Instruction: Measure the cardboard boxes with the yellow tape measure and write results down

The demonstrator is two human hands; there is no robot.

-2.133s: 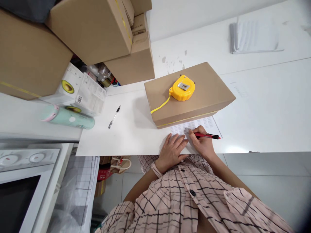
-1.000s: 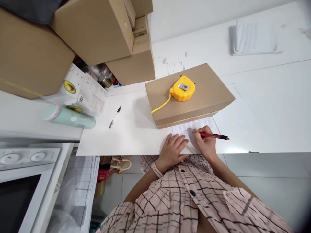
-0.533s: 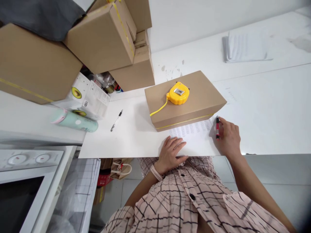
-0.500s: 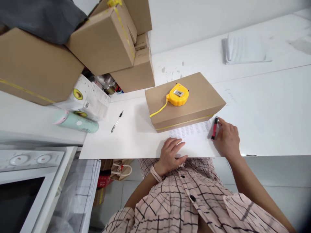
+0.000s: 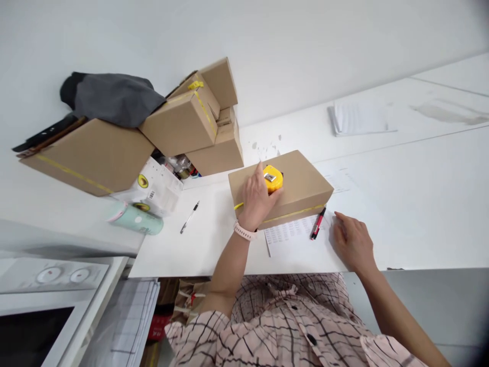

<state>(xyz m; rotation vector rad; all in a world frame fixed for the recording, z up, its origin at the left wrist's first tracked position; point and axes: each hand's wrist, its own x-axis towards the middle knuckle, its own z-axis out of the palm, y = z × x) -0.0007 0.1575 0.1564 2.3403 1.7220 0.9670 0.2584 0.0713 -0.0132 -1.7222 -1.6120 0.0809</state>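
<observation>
My left hand [image 5: 256, 196], with a pink watch band at the wrist, reaches over a closed cardboard box [image 5: 301, 176]. Its index finger and thumb are spread around the left and lower sides of a yellow tape measure [image 5: 274, 178], which lies on the box top. A short piece of its yellow strap shows left of the hand; the rest is covered. Loosely bent and holding nothing, my right hand [image 5: 353, 242] rests on the white table. Left of it, a red and black pen [image 5: 318, 224] lies across a sheet with printed rows [image 5: 284, 239], partly under the box.
A clear pen with a black cap [image 5: 190, 217] lies on the table's left side. Beyond it are a mint bottle [image 5: 137, 219], a white avocado-print carton [image 5: 162, 186] and stacked cardboard boxes [image 5: 183, 125]. Papers [image 5: 361, 120] lie at the back right. A microwave [image 5: 49, 295] stands lower left.
My left hand has gone from the table's front edge up to the tape measure. My right hand has let go of the red and black pen, which now lies by the box. The view has tilted up.
</observation>
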